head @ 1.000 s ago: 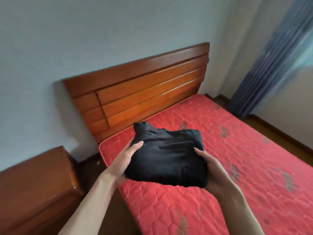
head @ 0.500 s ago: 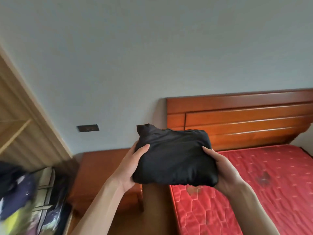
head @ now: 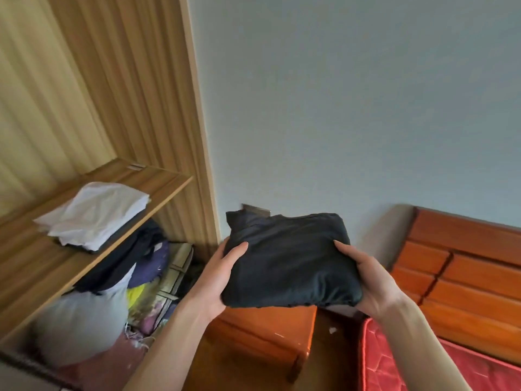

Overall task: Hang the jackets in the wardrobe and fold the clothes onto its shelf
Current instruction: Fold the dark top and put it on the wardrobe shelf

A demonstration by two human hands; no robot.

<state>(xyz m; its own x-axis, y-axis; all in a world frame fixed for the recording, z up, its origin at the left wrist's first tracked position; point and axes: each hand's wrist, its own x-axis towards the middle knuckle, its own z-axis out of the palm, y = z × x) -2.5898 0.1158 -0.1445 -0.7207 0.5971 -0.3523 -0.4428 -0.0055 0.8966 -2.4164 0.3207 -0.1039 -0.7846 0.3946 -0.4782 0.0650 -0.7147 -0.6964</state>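
Observation:
A folded black garment [head: 290,261] is held in mid-air between both hands. My left hand [head: 217,280] grips its left edge, thumb on top. My right hand [head: 369,280] grips its right edge the same way. To the left stands the open wooden wardrobe [head: 135,88] with a shelf [head: 36,266]. A stack of folded white clothes [head: 95,213] lies on that shelf over something dark. The black garment hangs to the right of the wardrobe's side panel, at about shelf height.
Below the shelf are bundled clothes and bags [head: 112,294]. A brown bedside cabinet [head: 265,334] stands under the garment. The bed's wooden headboard [head: 462,272] and red mattress [head: 417,365] are at the right. A pale wall [head: 338,108] fills the background.
The view has swung left from the bed to the wardrobe. Both hands keep the same grip on the black garment, which has travelled left with them.

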